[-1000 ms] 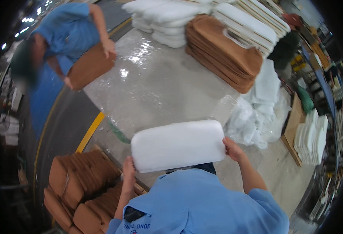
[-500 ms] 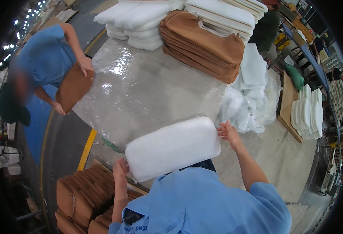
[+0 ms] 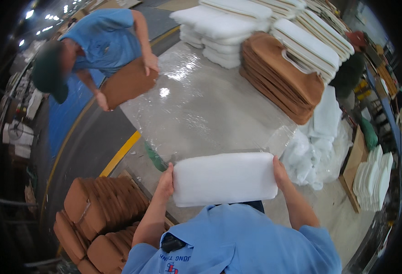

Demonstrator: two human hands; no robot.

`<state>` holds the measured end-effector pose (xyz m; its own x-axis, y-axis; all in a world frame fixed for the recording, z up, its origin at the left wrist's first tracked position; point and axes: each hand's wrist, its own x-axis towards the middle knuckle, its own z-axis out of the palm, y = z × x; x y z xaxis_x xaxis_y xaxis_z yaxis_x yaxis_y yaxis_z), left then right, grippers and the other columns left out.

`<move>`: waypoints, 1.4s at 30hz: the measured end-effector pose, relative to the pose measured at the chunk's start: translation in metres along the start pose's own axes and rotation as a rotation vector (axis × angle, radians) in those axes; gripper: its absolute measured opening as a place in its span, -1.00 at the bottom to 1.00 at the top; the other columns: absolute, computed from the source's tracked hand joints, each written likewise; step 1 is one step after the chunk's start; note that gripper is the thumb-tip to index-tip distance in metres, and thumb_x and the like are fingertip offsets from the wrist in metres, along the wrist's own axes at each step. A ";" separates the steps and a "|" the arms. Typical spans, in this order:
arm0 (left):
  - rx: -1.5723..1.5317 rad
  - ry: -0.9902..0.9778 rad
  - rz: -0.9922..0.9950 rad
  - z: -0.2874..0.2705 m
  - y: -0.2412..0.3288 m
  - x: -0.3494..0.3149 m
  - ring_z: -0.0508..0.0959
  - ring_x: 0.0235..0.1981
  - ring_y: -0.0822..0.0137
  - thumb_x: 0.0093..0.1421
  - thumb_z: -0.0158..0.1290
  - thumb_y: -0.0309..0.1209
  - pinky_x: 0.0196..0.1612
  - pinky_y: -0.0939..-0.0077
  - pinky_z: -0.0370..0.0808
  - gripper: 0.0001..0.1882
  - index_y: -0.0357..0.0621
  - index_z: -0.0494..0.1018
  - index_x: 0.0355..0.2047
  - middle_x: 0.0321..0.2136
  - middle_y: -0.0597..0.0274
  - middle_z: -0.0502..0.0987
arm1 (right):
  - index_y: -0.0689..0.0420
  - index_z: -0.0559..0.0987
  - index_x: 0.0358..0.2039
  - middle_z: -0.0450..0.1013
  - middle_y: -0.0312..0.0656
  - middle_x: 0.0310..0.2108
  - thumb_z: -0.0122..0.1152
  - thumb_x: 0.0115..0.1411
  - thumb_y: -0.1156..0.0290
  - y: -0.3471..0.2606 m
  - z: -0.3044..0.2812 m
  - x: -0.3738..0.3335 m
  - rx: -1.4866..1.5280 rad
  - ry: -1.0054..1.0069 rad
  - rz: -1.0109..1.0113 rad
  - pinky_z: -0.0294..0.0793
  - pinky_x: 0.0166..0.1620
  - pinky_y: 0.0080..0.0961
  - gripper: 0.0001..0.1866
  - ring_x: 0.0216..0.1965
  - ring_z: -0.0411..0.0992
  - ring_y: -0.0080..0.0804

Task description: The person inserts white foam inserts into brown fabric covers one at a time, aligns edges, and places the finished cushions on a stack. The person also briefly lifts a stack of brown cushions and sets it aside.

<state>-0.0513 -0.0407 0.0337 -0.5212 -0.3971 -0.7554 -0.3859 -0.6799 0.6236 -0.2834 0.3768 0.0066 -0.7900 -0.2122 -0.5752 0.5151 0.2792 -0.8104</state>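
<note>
A white padded cushion with rounded corners is held level in front of my body, above the near edge of a film-covered grey table. My left hand grips its left end, fingers along the side edge. At the opposite end, my right hand closes on the right edge. Part of the fingers of both hands is hidden by the cushion. Across the table at the left, a co-worker holds a brown cover piece with both hands.
Brown covered cushions are stacked at the table's far right, beside white pads. Below left stand more brown pieces. Crumpled clear plastic lies at the right, near a wooden board and white pads.
My right hand, apart from the cushion before, has closed on its right end. My left hand has moved up along the left end. The cushion has gone from tilted to level.
</note>
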 end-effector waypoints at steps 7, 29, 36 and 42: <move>-0.094 -0.024 0.410 0.003 0.024 -0.091 0.55 -0.01 0.32 0.56 -0.11 -0.04 0.09 0.40 0.48 -0.48 -0.30 0.48 0.10 -0.02 0.13 0.59 | 0.23 0.57 0.09 0.53 -0.19 -0.03 -0.30 0.53 -0.29 -0.041 0.009 -0.046 0.344 0.163 -0.250 0.40 0.19 -0.38 -0.21 0.03 0.46 -0.35; 1.560 -0.112 1.362 0.146 0.015 -0.154 0.48 0.15 0.01 -0.01 0.44 -0.10 0.29 -0.15 0.26 -0.24 -0.06 0.47 0.19 0.07 0.11 0.54 | 0.25 0.71 -0.10 0.64 -0.22 -0.24 0.14 0.46 0.05 -0.043 -0.009 -0.045 0.057 -0.108 -0.335 0.52 -0.05 -0.43 -0.54 -0.18 0.55 -0.45; 1.652 -0.134 1.212 0.151 -0.003 -0.131 0.57 0.04 0.14 -0.19 0.46 -0.23 0.19 0.03 0.32 -0.24 -0.03 0.52 0.10 -0.02 0.21 0.62 | 0.16 0.66 -0.04 0.61 -0.11 -0.16 0.44 0.20 0.30 -0.165 -0.077 0.044 -0.619 0.434 -1.020 0.51 0.06 -0.27 -0.65 -0.03 0.55 -0.10; 1.646 -0.122 1.149 0.144 -0.006 -0.139 0.57 0.06 0.12 -0.15 0.46 -0.23 0.19 -0.03 0.35 -0.27 -0.01 0.54 0.10 0.03 0.21 0.60 | 0.07 0.61 0.04 0.47 -0.09 0.08 0.46 0.14 0.24 -0.260 -0.055 0.109 -0.912 0.690 -1.048 0.35 0.17 0.01 -0.54 0.17 0.37 -0.02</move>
<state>-0.0861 0.1077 0.1640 -0.9974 -0.0682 0.0236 -0.0570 0.9455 0.3206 -0.5214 0.3326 0.1605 -0.7818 -0.2838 0.5552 -0.5141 0.7972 -0.3164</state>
